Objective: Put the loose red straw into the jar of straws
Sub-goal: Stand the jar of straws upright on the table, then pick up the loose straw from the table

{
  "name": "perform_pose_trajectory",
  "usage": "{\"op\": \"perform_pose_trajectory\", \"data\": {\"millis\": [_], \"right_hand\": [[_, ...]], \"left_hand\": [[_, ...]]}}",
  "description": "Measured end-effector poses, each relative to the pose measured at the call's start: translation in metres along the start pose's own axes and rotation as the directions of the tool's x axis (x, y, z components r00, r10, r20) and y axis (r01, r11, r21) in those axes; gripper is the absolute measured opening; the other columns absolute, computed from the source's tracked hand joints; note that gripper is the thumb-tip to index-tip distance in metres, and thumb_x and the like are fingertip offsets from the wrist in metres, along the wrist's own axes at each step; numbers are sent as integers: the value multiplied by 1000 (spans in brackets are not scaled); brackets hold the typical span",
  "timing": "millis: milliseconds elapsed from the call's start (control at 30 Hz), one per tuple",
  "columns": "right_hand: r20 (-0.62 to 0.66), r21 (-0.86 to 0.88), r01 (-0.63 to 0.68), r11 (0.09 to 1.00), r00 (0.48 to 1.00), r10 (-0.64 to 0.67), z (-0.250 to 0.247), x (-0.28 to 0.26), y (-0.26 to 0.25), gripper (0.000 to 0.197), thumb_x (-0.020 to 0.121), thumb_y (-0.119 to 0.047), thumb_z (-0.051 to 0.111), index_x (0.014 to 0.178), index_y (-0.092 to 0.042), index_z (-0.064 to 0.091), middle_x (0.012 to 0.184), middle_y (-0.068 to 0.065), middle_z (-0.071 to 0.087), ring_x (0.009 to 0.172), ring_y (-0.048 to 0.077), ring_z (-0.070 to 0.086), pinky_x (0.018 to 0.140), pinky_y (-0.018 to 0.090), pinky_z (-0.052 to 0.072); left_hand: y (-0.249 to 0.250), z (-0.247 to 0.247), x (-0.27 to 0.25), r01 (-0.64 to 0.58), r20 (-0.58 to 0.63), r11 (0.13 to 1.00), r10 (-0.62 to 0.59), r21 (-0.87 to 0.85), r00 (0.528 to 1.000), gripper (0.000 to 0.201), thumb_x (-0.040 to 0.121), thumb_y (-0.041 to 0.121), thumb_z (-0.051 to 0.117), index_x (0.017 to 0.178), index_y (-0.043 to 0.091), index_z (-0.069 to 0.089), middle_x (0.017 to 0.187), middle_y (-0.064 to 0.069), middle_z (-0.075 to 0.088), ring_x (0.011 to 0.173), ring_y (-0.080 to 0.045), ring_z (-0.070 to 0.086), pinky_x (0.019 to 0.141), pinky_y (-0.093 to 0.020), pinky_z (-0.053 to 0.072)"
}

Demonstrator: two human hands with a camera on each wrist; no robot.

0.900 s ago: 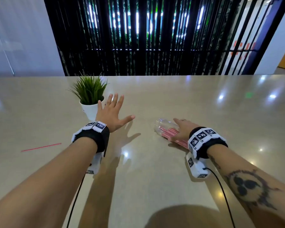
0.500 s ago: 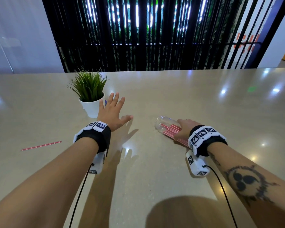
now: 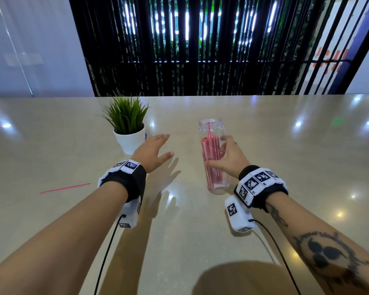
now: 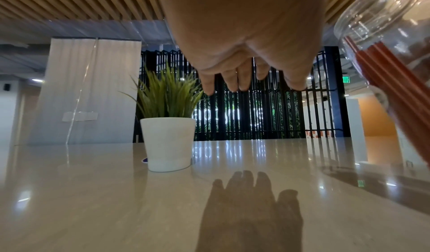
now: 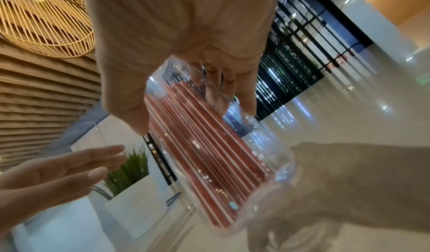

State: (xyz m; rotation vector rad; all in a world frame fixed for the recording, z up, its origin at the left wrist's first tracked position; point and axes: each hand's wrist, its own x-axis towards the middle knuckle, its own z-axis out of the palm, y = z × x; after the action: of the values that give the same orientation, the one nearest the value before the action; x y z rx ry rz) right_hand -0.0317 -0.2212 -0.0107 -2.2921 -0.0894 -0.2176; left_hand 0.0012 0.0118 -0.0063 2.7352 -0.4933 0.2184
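A clear plastic jar [image 3: 213, 133] packed with red straws stands nearly upright on the beige table [image 3: 285, 167], mouth up. My right hand [image 3: 227, 155] grips the jar's middle, thumb on the left side, fingers round the right; the right wrist view shows the jar [image 5: 256, 164] inside that grip [image 5: 186, 90]. The loose red straw [image 3: 65, 188] lies flat on the table at the left, well apart from both hands. My left hand [image 3: 156, 149] hovers open above the table between plant and jar, fingers straight [image 4: 244, 79], holding nothing.
A small green plant in a white pot [image 3: 130, 139] stands just beyond my left hand; the same pot [image 4: 168, 143] shows in the left wrist view. Black slatted screens rise behind the table's far edge. Cables trail from both wrist units.
The jar lay on its side under my right hand before; now that hand has raised it upright. My left hand stayed hovering open near the pot.
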Motion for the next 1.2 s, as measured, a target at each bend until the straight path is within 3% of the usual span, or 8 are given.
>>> {"op": "perform_pose_trajectory", "data": {"millis": [133,233,467,633,800,900,1033,1200], "right_hand": [[-47,116,46,992,998,-41,23,3,-18,81,65,-25,80,129,-6,33,108,9,49,97,23,51,80,31,40],[-50,186,48,981,998,-39,41,5,-33,81,65,-27,80,127,-8,33,112,12,52,100,25,53,87,35,45],[22,224,97,970,994,-105,83,5,-67,83,64,-31,81,129,-9,34,110,11,52,102,26,54,93,41,47],[111,235,129,963,981,-158,116,-1,-96,83,65,-30,80,131,-10,33,108,7,52,102,25,54,93,41,47],[174,233,179,956,959,-222,138,-12,-122,81,67,-31,79,130,-11,33,106,4,50,97,20,53,87,33,46],[207,241,195,951,947,-247,140,-17,-130,79,70,-30,77,131,-11,32,104,2,47,94,17,50,83,27,40],[207,251,210,945,942,-265,137,-22,-135,77,70,-31,77,130,-11,32,104,4,48,97,20,52,84,28,41],[233,233,211,949,936,-265,137,-24,-136,79,71,-32,76,132,-11,31,106,3,48,97,18,51,82,26,39]], "left_hand": [[-17,-17,-16,61,7,995,-61,-75,998,41,89,32,52,125,14,53,119,-11,65,111,-24,57,94,-33,42],[-51,-38,-33,166,32,986,-166,-16,986,32,88,31,54,114,14,62,107,-12,70,98,-27,61,87,-35,46],[-149,-76,-82,465,96,865,-488,188,868,32,85,25,58,115,15,60,110,-5,69,106,-26,58,90,-32,44],[-175,-63,-93,563,191,782,-616,269,764,47,84,19,60,129,14,49,130,-12,56,119,-29,51,101,-34,38],[-193,-46,-89,552,197,756,-637,352,745,46,88,13,51,134,12,43,138,-13,48,125,-30,46,103,-33,35],[-199,-40,-84,516,238,760,-627,396,742,39,91,13,44,129,7,45,134,-17,50,121,-31,49,95,-33,40],[-206,-32,-80,458,252,772,-597,441,762,28,90,21,43,113,8,52,117,-19,58,96,-32,56,77,-33,40],[-211,-27,-73,418,240,757,-586,502,774,7,85,19,51,86,13,54,106,-17,63,86,-32,57,80,-37,47]]}}
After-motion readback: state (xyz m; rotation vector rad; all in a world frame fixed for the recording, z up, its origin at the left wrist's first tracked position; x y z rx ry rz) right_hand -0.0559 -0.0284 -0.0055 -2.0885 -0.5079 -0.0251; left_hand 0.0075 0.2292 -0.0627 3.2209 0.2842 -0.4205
